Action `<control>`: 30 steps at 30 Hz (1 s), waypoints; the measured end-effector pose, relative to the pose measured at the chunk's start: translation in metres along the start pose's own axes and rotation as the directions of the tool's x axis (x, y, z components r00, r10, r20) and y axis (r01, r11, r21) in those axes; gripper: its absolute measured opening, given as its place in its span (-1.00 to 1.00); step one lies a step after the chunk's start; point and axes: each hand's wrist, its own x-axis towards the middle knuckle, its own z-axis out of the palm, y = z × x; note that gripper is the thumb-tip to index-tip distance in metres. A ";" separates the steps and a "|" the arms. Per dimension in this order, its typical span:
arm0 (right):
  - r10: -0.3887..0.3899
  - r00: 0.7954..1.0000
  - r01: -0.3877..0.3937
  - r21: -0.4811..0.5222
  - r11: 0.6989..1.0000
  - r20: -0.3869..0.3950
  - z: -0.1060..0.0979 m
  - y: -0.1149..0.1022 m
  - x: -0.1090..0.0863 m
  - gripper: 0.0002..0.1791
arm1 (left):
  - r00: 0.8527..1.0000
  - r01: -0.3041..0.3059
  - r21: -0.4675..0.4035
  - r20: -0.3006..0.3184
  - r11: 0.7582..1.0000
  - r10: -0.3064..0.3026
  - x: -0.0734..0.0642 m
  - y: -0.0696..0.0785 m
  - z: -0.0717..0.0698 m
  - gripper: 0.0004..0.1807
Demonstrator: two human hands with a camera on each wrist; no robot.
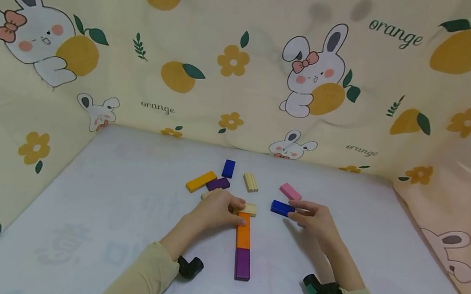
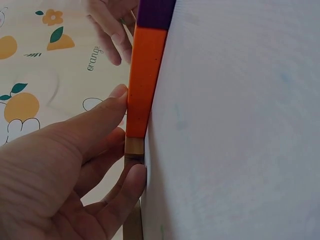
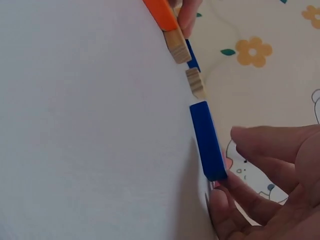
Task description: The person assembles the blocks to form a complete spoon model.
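A purple block (image 1: pixel 242 264), an orange block (image 1: pixel 243 236) and a crosswise plain wooden block (image 1: pixel 250 210) lie end to end on the table, touching. My left hand (image 1: pixel 218 210) curls its fingers at the left end of the plain block, its thumb against the orange block. In the left wrist view, fingers (image 2: pixel 132 177) sit by that plain block (image 2: pixel 134 145). My right hand (image 1: pixel 317 224) reaches to the right end of a blue block (image 1: pixel 282 208). From the right wrist, fingertips (image 3: pixel 231 179) are close to the blue block (image 3: pixel 207 142), while another digit stands apart from it.
Behind the hands lie a yellow block (image 1: pixel 201 181), a purple block (image 1: pixel 218 184), a second blue block (image 1: pixel 228 168), another plain wooden block (image 1: pixel 250 182) and a pink block (image 1: pixel 290 191). A further plain block (image 1: pixel 204 195) is partly hidden by my left hand. A printed cloth (image 1: pixel 233 31) stands behind the table.
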 end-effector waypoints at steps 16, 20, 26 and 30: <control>-0.003 1.000 0.002 -0.091 0.996 -0.011 0.010 0.001 0.000 -0.64 | 1.000 -0.002 0.016 -0.002 1.000 0.002 0.001 0.000 0.001 -0.52; -0.003 1.000 0.002 -0.104 0.995 -0.008 0.011 0.000 0.001 -0.62 | 1.000 0.004 0.014 -0.001 1.000 -0.004 0.001 0.000 0.001 -0.52; -0.036 0.999 0.040 -0.151 0.988 0.033 0.011 -0.003 0.000 -0.57 | 1.000 0.011 0.012 -0.002 1.000 -0.011 0.000 0.001 0.001 -0.52; -0.043 0.996 0.054 -0.155 0.986 0.073 0.010 -0.005 -0.002 -0.56 | 1.000 0.005 0.007 -0.002 1.000 -0.005 0.000 0.002 0.001 -0.53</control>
